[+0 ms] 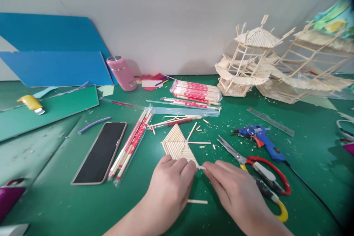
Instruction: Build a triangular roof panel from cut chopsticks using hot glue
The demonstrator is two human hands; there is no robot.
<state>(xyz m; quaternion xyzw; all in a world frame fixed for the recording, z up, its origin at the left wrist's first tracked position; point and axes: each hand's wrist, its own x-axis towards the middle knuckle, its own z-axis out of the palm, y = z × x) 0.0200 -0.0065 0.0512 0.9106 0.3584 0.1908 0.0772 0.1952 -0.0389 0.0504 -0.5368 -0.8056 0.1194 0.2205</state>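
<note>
A flat triangular panel of glued wooden sticks (177, 143) lies on the green mat (66, 199). My left hand (170, 186) rests on the panel's near edge, fingers curled over it. My right hand (235, 188) pinches a short wooden stick (201, 167) against the panel's lower right corner. Another short stick (197, 201) lies on the mat between my wrists.
Scissors with red and yellow handles (257, 169) and a blue glue gun (261, 137) lie right of my hands. A phone (101, 152) and wrapped chopsticks (132, 143) sit to the left. Stick-built model towers (249, 59) stand at the back right, a pink bottle (121, 73) at the back.
</note>
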